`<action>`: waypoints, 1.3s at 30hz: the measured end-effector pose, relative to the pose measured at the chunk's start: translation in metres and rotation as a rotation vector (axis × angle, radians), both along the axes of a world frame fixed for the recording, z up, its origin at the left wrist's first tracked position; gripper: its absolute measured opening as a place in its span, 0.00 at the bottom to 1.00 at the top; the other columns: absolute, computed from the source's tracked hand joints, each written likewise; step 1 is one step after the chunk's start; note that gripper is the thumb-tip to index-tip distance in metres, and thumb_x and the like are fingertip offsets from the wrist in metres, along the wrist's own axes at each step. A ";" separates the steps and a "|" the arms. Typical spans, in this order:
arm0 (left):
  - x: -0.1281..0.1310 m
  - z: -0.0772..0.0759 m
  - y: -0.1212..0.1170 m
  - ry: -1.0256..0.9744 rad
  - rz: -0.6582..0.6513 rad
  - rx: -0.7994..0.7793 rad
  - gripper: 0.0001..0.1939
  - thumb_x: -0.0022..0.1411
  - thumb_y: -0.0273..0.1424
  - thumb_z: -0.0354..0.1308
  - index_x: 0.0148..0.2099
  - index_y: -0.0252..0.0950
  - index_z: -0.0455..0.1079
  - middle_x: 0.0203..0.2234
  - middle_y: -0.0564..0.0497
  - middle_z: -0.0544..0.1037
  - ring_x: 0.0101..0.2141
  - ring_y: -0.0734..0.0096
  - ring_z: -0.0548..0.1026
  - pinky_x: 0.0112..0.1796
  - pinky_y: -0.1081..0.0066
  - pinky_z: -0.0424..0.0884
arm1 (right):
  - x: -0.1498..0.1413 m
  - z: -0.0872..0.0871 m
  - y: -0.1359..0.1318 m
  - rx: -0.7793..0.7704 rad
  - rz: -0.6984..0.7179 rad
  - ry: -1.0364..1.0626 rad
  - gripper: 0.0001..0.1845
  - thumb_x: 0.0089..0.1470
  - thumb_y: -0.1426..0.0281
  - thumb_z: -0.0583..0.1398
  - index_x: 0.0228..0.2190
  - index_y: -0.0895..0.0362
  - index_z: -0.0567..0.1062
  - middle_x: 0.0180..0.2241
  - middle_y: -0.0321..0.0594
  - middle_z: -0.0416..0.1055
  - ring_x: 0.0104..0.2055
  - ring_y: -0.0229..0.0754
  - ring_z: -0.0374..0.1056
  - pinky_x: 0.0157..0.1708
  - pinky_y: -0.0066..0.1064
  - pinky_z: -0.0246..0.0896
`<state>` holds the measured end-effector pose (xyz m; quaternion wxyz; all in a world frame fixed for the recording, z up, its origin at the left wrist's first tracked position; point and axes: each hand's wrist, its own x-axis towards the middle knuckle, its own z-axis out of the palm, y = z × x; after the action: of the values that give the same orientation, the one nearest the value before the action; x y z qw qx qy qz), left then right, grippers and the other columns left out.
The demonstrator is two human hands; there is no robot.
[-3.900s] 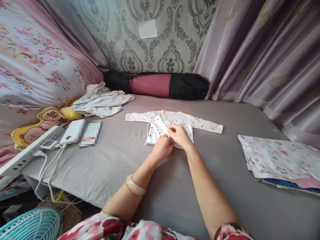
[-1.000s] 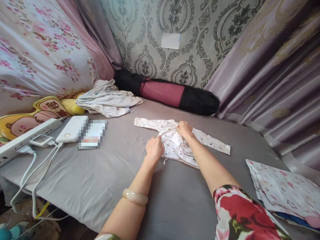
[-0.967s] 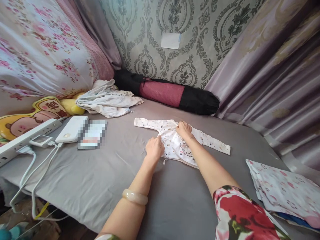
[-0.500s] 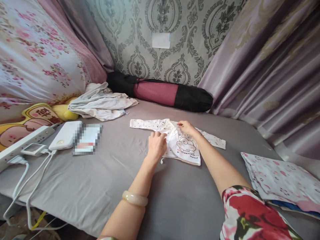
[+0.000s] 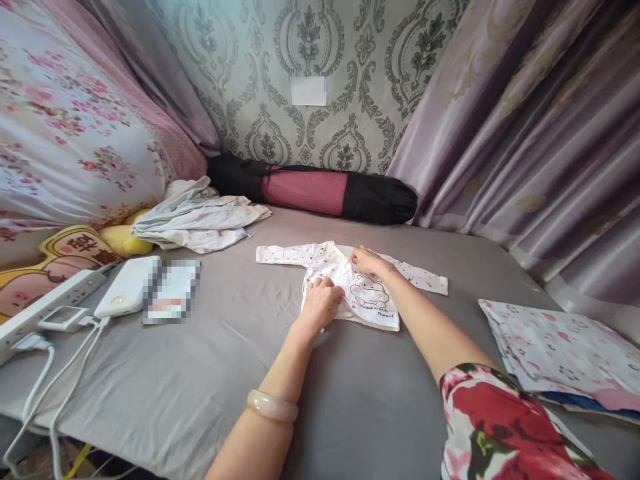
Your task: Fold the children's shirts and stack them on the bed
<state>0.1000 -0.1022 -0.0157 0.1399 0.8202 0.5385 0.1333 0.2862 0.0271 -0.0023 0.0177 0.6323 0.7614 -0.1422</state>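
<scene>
A small white baby shirt (image 5: 373, 293) lies spread on the grey sheet, its sleeves stretched out to both sides. Tiny prints dot the sleeves and upper body, and a cartoon animal with lettering fills the lower front. My left hand (image 5: 323, 303) rests on the shirt's left front, fingers bent and closed on the cloth near the edge of the wrap panel. Closer to the neckline, my right hand (image 5: 369, 261) has its fingers curled together on the fabric. The fingertips of both hands are partly hidden.
A black and pink rolled bag (image 5: 304, 190) lies along the wall. Crumpled cloth (image 5: 200, 217) sits at the back left. A power strip (image 5: 50, 307), a white power bank (image 5: 127, 287) and cables occupy the left. Folded patterned fabric (image 5: 563, 347) lies at right.
My left hand has moved slightly down and right over the shirt's front. My right hand has shifted slightly lower at the neckline, its fingers more curled. The view has shifted slightly.
</scene>
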 end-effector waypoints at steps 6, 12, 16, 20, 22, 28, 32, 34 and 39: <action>-0.002 0.005 -0.002 -0.066 0.022 0.055 0.14 0.61 0.26 0.52 0.44 0.42 0.77 0.43 0.46 0.74 0.45 0.59 0.68 0.47 0.62 0.62 | -0.010 0.006 -0.012 0.053 -0.043 -0.053 0.16 0.54 0.82 0.53 0.43 0.58 0.70 0.49 0.48 0.65 0.49 0.46 0.66 0.46 0.33 0.60; -0.004 0.005 -0.003 -0.038 0.049 0.083 0.11 0.56 0.24 0.54 0.37 0.37 0.76 0.42 0.46 0.75 0.45 0.58 0.68 0.47 0.62 0.63 | -0.025 -0.010 -0.027 0.259 -0.207 -0.002 0.18 0.58 0.82 0.47 0.48 0.61 0.67 0.52 0.52 0.63 0.53 0.48 0.64 0.45 0.33 0.61; -0.004 0.010 -0.005 0.007 0.055 0.034 0.11 0.59 0.24 0.51 0.36 0.36 0.76 0.41 0.45 0.75 0.45 0.58 0.69 0.47 0.62 0.64 | -0.030 -0.022 -0.034 0.315 -0.209 -0.007 0.17 0.62 0.77 0.47 0.48 0.60 0.69 0.52 0.52 0.64 0.54 0.50 0.62 0.50 0.35 0.59; 0.000 0.013 -0.007 0.004 0.072 0.061 0.11 0.62 0.29 0.52 0.34 0.35 0.76 0.42 0.44 0.75 0.46 0.57 0.69 0.48 0.61 0.64 | -0.017 -0.024 -0.045 0.279 -0.102 0.061 0.20 0.63 0.72 0.48 0.55 0.60 0.66 0.57 0.51 0.63 0.58 0.51 0.58 0.57 0.37 0.54; 0.003 0.011 -0.008 -0.023 0.065 0.099 0.13 0.64 0.35 0.52 0.39 0.36 0.76 0.47 0.44 0.74 0.49 0.55 0.68 0.50 0.59 0.64 | -0.006 -0.022 -0.055 0.225 -0.022 0.128 0.25 0.64 0.70 0.47 0.60 0.59 0.60 0.62 0.48 0.58 0.63 0.49 0.54 0.60 0.38 0.51; 0.010 0.003 -0.012 -0.006 -0.105 0.026 0.23 0.62 0.28 0.50 0.59 0.41 0.67 0.65 0.48 0.60 0.65 0.52 0.53 0.61 0.51 0.52 | 0.014 -0.022 -0.094 0.171 -0.072 0.070 0.34 0.66 0.58 0.41 0.66 0.64 0.50 0.70 0.51 0.37 0.71 0.52 0.32 0.67 0.47 0.31; 0.008 0.001 -0.015 0.020 -0.102 -0.096 0.28 0.60 0.26 0.48 0.63 0.41 0.62 0.65 0.48 0.61 0.65 0.52 0.53 0.63 0.50 0.47 | 0.014 -0.028 -0.123 0.149 -0.024 0.005 0.37 0.66 0.53 0.37 0.67 0.63 0.49 0.70 0.51 0.37 0.71 0.50 0.32 0.67 0.48 0.25; 0.005 0.001 -0.016 0.010 -0.096 -0.093 0.28 0.60 0.26 0.48 0.63 0.41 0.63 0.64 0.48 0.63 0.64 0.52 0.54 0.63 0.51 0.48 | 0.015 -0.028 -0.137 0.153 0.014 0.005 0.37 0.66 0.52 0.36 0.67 0.60 0.49 0.70 0.50 0.36 0.71 0.50 0.32 0.67 0.49 0.26; -0.003 0.002 -0.014 -0.068 -0.103 -0.104 0.23 0.58 0.26 0.51 0.55 0.43 0.73 0.61 0.48 0.67 0.62 0.53 0.59 0.61 0.51 0.53 | 0.024 -0.025 -0.177 0.154 0.135 0.041 0.36 0.66 0.51 0.35 0.68 0.55 0.49 0.70 0.47 0.37 0.71 0.50 0.31 0.67 0.52 0.29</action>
<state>0.0971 -0.1162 -0.0141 0.2073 0.8334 0.4967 0.1254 0.3102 -0.1497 -0.0271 -0.0367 0.5761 0.8110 -0.0947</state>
